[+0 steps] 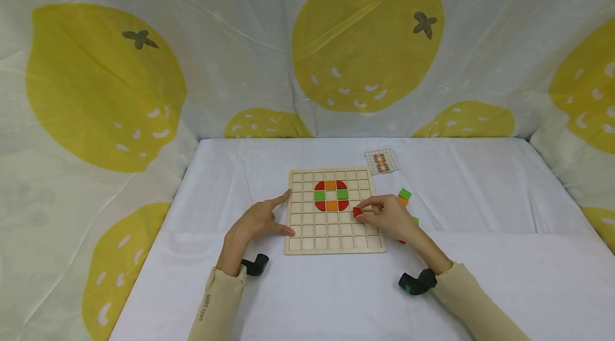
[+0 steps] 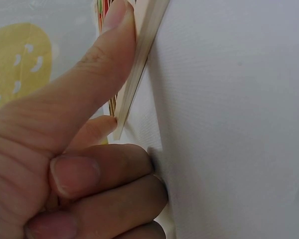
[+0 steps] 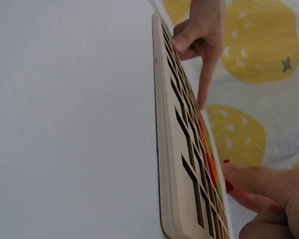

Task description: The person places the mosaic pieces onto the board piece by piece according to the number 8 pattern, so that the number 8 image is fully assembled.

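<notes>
A square wooden grid board (image 1: pixel 307 245) lies on the table. On it, red rounded corner pieces (image 1: pixel 320 185), orange squares (image 1: pixel 331 206) and green squares (image 1: pixel 342 195) form a ring around one bare cell. My right hand (image 1: pixel 391 218) pinches a small red piece (image 1: pixel 357 212) between thumb and index finger, over the board's right part. At the board's left edge, my left hand (image 1: pixel 257 221) rests with thumb and index finger spread apart and touching the rim. Its other fingers (image 2: pixel 124 204) are curled beneath in the left wrist view.
A small pattern card (image 1: pixel 381 161) with a printed grid lies behind the board's right corner. Several loose pieces, among them a green square (image 1: pixel 405 193), lie right of the board, partly hidden by my right hand. A lemon-printed cloth (image 1: pixel 240 63) hangs behind the table.
</notes>
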The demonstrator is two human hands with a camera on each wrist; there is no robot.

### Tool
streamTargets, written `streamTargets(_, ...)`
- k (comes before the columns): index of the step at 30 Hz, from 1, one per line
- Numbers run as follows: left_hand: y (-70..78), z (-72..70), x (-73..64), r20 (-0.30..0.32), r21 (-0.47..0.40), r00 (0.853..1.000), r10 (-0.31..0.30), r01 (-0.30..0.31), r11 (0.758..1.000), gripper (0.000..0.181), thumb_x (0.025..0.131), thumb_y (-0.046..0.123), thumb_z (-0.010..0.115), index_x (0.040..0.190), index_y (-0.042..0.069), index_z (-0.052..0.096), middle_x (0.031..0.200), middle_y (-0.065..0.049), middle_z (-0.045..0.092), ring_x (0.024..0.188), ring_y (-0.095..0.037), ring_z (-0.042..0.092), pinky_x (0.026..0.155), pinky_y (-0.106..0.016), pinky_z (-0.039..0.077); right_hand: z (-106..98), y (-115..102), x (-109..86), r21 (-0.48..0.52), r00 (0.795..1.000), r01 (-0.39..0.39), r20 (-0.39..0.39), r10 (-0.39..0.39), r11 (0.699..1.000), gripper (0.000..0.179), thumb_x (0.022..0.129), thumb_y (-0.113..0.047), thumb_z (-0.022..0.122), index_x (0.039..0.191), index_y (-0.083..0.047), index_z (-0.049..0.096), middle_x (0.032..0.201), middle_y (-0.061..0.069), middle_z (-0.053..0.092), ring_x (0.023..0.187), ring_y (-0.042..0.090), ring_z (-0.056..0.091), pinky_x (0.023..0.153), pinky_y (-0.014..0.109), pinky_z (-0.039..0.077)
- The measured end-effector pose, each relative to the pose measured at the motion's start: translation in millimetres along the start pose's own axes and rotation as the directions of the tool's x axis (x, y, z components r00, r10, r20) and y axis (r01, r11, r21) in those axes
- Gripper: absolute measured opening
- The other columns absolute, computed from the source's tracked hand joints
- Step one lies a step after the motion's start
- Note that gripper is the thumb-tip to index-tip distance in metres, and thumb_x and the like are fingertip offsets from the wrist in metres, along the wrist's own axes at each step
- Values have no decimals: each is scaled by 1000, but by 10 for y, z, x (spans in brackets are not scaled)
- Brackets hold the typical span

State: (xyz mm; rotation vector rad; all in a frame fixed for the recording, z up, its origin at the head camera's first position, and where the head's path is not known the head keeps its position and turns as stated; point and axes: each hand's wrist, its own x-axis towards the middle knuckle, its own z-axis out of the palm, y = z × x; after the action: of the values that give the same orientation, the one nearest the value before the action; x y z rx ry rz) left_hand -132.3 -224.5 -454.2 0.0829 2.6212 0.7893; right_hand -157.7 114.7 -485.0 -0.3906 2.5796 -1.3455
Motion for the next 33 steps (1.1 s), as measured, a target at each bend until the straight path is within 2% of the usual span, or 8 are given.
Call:
streamTargets(4, -6, 2, 4, 1, 4, 1000, -3, 3, 1000, 111, 73, 39, 93, 164, 30, 31, 85, -8, 57, 82, -21, 50, 73, -33, 38, 93, -55, 6, -20, 1000, -12, 22, 13, 1000, 21, 83, -27, 89, 100, -17, 82, 57, -6, 28, 55, 10, 26, 55, 23, 24)
streamTargets(13, 8, 0, -3, -6, 14, 1000, 7, -7, 1000, 111, 72, 40, 94, 164, 28, 31, 82, -7, 56, 80, -20, 49, 72, -33, 38, 188, -112, 14, -14, 998, 34, 57, -33, 999, 23, 85, -21, 87, 104, -11, 80, 57, -6, 29, 52, 9, 27, 54, 22, 24)
streamTargets(19, 1, 8, 3, -2, 7, 1000, 7, -7, 1000, 111, 73, 39, 94, 164, 29, 31, 78, -5, 52, 76, -19, 47, 70, -33, 37, 198, -92, 9, -21, 999, 28, 43, -27, 999, 23, 84, -23, 88, 103, -13, 80, 56, -6, 30, 52, 9, 27, 54, 22, 23)
streamTargets(25, -15, 10, 15, 4, 16, 1000, 12, -12, 1000, 111, 73, 40, 93, 164, 29, 30, 77, -3, 51, 74, -18, 46, 70, -32, 38, 220, -64, 9, -29, 997, 70, 30, -69, 997, 18, 86, -20, 86, 102, -12, 82, 58, -5, 33, 55, 8, 31, 55, 23, 25)
streamTargets(33, -5, 7, 7, 3, 10, 1000, 14, -14, 1000, 111, 74, 39, 93, 164, 28, 30, 72, 0, 43, 69, -16, 40, 67, -31, 35, 271, -72, 7, -30, 997, 74, 20, -74, 997, 18, 87, -20, 85, 103, -13, 82, 56, -6, 35, 53, 7, 31, 53, 22, 25)
